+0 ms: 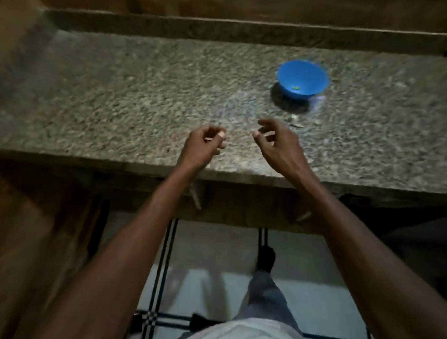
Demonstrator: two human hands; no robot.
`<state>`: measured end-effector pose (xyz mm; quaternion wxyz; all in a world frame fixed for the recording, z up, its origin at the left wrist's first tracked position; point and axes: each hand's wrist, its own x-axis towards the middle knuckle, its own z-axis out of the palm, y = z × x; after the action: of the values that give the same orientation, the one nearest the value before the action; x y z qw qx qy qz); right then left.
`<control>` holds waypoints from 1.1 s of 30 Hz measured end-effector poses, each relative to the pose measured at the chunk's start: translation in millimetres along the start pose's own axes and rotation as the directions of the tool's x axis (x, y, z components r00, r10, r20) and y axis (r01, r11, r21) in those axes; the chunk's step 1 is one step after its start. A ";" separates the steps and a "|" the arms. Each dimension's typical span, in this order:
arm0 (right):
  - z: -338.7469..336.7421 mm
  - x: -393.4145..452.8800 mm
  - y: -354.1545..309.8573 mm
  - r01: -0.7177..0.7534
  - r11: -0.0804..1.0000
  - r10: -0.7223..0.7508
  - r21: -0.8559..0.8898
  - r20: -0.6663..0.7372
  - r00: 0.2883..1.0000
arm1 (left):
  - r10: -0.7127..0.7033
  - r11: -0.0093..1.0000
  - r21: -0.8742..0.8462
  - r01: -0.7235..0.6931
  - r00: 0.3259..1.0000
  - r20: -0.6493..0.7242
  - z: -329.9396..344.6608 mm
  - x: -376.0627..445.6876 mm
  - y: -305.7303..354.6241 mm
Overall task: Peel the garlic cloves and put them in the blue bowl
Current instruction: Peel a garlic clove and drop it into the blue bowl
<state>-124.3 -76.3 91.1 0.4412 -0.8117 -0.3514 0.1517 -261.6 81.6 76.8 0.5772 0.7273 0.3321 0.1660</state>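
- We stand at a speckled stone desk (133, 83) with both hands held just above its near edge, close together but apart.
- Our left hand (203, 145) has its fingers (220, 136) curled in toward the thumb as if pinching something small; the frame is too dim and blurred for us to tell whether a clove sits in that pinch.
- Our right hand (277, 142) shows loosely bent fingers with a gap between thumb and forefinger, and we see nothing held in it.
- The blue bowl (302, 79) stands upright on the desk, ahead of us and off to the right, well apart from both hands; the right hand is plainly the nearer of the two.
- We count one bowl, and inside it one tiny greenish speck (295, 88) that we cannot identify.
- We count no garlic cloves that are clearly visible anywhere on the desk; only a few pale scraps (296, 121), perhaps skins, lie between the right hand and the bowl.
- In our judgement any drop into the bowl calls for a reach forward and rightward, which favours the right hand.
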 end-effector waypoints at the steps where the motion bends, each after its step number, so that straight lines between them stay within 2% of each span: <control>1: -14.2 5.3 15.5 -0.016 1.000 0.017 0.004 -0.023 1.000 | 0.009 1.000 0.015 -0.009 0.999 0.035 19.9 12.0 5.7; 4: -51.0 25.4 61.3 -0.084 0.996 0.084 -0.005 -0.053 0.995 | 0.009 0.998 0.059 -0.014 0.997 0.079 70.4 51.9 18.0; 9: -105.1 66.7 134.1 -0.212 0.976 0.207 -0.055 -0.086 0.975 | -0.094 0.982 0.176 0.069 0.987 0.134 130.8 112.7 21.1; 12: -127.8 95.8 169.9 -0.262 0.955 0.251 -0.136 -0.097 0.963 | -0.136 0.967 0.229 0.111 0.986 0.097 156.6 147.6 16.7; 19: -121.8 139.7 210.8 -0.196 0.930 0.218 -0.310 0.038 0.975 | -0.180 0.928 0.345 0.141 0.980 0.083 183.9 172.1 9.4; 24: -104.6 140.5 220.1 -0.160 0.930 0.152 -0.330 -0.049 0.987 | -0.183 0.937 0.315 0.150 0.980 0.077 176.2 180.9 -3.3; 27: -108.2 144.5 210.6 -0.163 0.945 0.140 -0.284 -0.100 0.985 | -0.149 0.943 0.312 0.114 0.985 0.091 171.4 194.5 -5.6; 30: -124.5 153.3 189.3 -0.206 0.972 0.179 -0.112 -0.214 0.960 | -0.102 0.953 0.296 0.070 0.990 0.094 179.9 204.2 -0.4; 33: -139.8 179.6 163.9 -0.213 0.976 0.218 0.048 -0.233 0.948 | -0.031 0.957 0.291 -0.016 0.987 0.157 196.8 211.9 7.3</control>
<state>152.0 -94.6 46.6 0.4699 -0.8524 -0.2038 0.1050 17.0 80.2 -1.1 0.4891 0.8141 0.3084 0.0544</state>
